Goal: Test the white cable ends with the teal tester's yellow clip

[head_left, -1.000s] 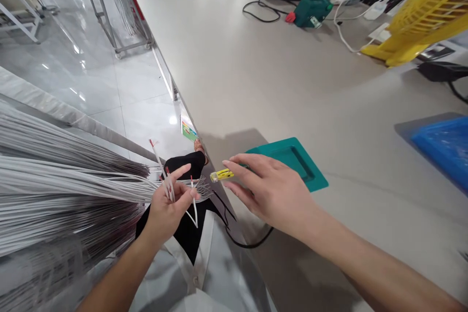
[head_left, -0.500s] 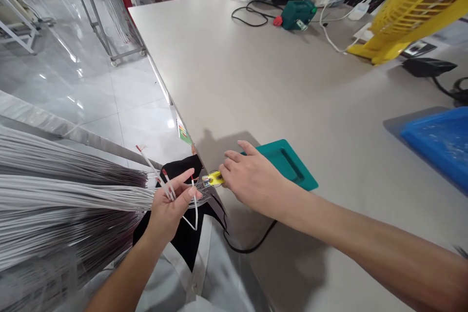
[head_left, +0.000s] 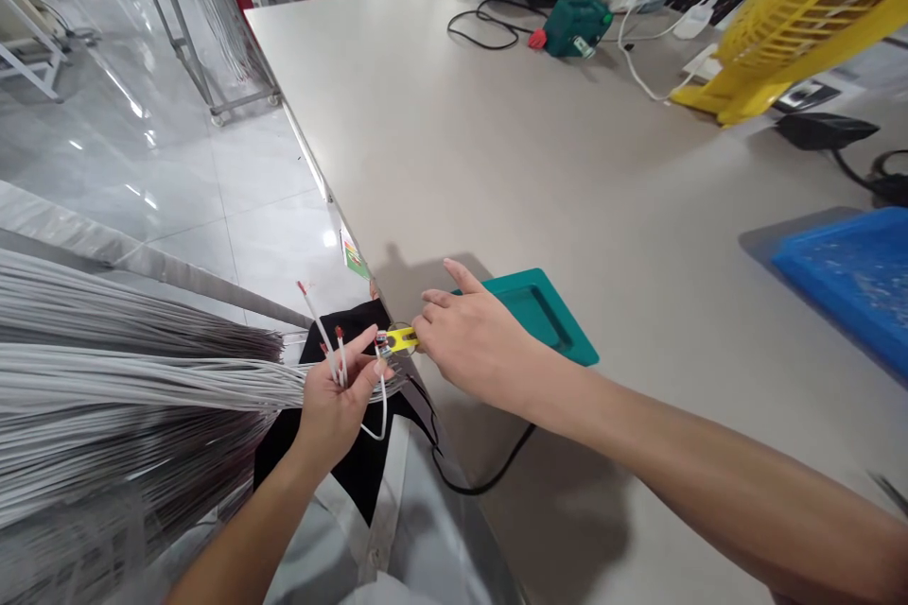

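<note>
My left hand [head_left: 335, 397] is closed on a few thin white wires [head_left: 333, 354] with red tips, pulled from a large bundle of white wires [head_left: 128, 388] at the left. My right hand [head_left: 472, 340] pinches a small yellow connector [head_left: 399, 337] at the table's near edge and holds it against the tip of one wire. A shallow teal tray [head_left: 550, 314] lies on the table just behind my right hand.
The beige table [head_left: 497, 142] carries a blue bin [head_left: 847, 269] at the right, a yellow slatted crate [head_left: 801, 19], a green tool [head_left: 574, 24] with cords and a black device at the back. A black cable [head_left: 482, 477] hangs over the near edge. Shiny tiled floor and metal racks lie left.
My right hand has moved left with the yellow connector, from over the teal tray to the wire tips in my left hand. The view has shifted slightly.
</note>
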### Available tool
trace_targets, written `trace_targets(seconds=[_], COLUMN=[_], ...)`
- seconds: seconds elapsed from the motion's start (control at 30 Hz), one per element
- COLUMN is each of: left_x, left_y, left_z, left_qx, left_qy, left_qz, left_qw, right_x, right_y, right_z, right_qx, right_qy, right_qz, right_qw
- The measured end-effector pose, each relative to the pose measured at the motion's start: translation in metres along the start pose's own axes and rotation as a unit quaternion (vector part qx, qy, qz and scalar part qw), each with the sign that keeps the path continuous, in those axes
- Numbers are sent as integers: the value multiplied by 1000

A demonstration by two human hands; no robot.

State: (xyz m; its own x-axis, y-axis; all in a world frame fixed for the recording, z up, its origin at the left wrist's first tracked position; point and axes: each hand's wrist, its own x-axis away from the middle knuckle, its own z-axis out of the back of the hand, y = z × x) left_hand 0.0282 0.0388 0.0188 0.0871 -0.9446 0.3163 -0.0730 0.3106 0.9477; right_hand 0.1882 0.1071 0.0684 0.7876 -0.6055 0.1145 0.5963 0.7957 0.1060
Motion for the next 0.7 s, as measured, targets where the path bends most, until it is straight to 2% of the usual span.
trace_targets(seconds=[0.27, 0.6, 0.7], left_x=[1, 5, 8], left_y=[-1, -1, -1], left_z=[0, 13, 19], left_qx=[1, 7, 39], left_qy=[6, 4, 13], left_qz=[-8, -4, 5], left_qw=[1000, 1000, 999], right_x=[2, 3, 5], right_y=[-2, -2, -4], right_z=[-10, -5, -3], right_qx=[-15, -24, -59], right_qy=[62, 45, 83], right_qz=[-33, -33, -20], right_qw=[997, 998, 995])
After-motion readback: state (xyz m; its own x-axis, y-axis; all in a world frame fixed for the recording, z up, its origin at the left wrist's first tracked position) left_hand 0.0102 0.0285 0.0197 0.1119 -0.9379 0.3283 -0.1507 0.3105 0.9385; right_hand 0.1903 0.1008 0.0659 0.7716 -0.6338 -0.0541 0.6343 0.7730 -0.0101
